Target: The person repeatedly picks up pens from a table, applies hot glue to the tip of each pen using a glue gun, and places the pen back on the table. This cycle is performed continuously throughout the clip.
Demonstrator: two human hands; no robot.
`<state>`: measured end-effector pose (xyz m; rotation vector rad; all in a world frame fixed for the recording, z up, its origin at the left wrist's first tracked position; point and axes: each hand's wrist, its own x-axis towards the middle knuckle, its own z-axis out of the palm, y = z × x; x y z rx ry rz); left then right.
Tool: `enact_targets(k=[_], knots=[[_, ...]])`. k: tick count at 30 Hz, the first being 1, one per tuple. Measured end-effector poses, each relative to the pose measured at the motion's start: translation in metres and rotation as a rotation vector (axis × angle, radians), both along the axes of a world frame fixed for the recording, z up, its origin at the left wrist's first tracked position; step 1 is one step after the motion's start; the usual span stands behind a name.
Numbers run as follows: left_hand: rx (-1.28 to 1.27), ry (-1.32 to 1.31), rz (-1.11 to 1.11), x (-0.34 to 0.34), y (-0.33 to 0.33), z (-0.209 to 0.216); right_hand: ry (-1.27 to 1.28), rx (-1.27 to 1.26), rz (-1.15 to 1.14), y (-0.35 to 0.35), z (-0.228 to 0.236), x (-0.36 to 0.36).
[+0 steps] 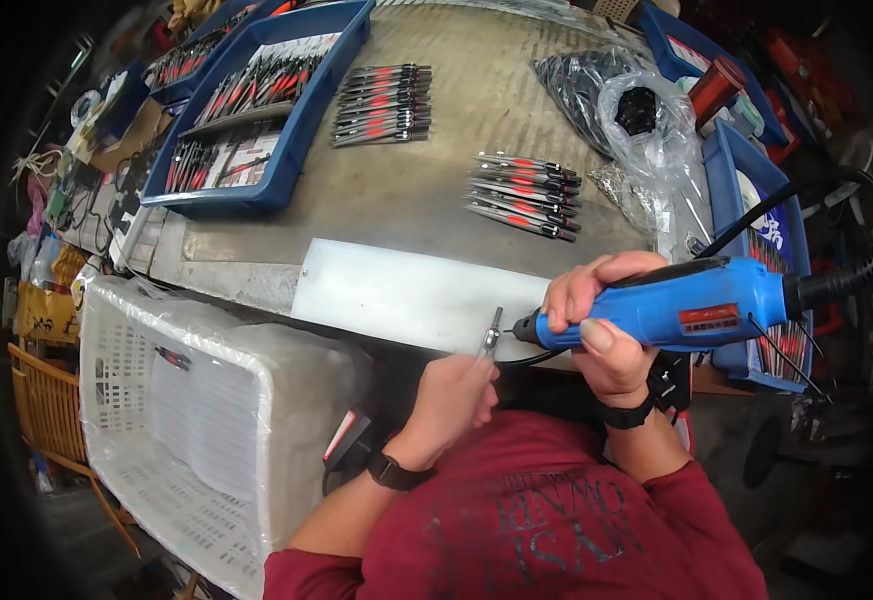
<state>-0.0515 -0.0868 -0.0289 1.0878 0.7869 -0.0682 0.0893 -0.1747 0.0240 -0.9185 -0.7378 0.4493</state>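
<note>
Slim silver tool (pixel 493 336), just right of centre in the frame, seems to be at the step of meeting the driver bit; the next move likely calls for holding both in line. At lower centre, the left hand (pixel 452 398) pinches its lower end (motion blur hides the exact grip). Right of that, the right hand (pixel 619 370) wraps the blue electric driver (pixel 692 303), whose bit sits at the tool, contact uncertain.

Showed vivid blue on the power tool (pixel 647 300), with black on its cord (pixel 825 290) and red on its label (pixel 709 319). Paired silver-grey with orange-red bands on pen-shaped pieces (pixel 522 192). Put plain white on the flat board (pixel 387 290), deep blue on the trays (pixel 305 135), and maroon with dark lettering on the shirt (pixel 427 550).
</note>
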Motion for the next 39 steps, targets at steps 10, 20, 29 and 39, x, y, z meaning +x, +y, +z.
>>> enact_targets(k=[10, 20, 29, 39], knots=[[0.009, -0.003, -0.007, 0.0, 0.0, -0.002, -0.024, -0.02, 0.037, 0.005, 0.0, -0.004], [-0.007, 0.024, -0.01, 0.001, 0.001, 0.001, -0.051, -0.033, 0.034, 0.006, -0.002, -0.004], [0.004, 0.002, -0.007, 0.001, 0.0, -0.002, -0.472, -0.266, -0.056, 0.013, -0.006, 0.002], [0.15, 0.039, -0.031, 0.003, -0.003, -0.015, -0.499, -0.446, 0.081, 0.031, 0.006, 0.0]])
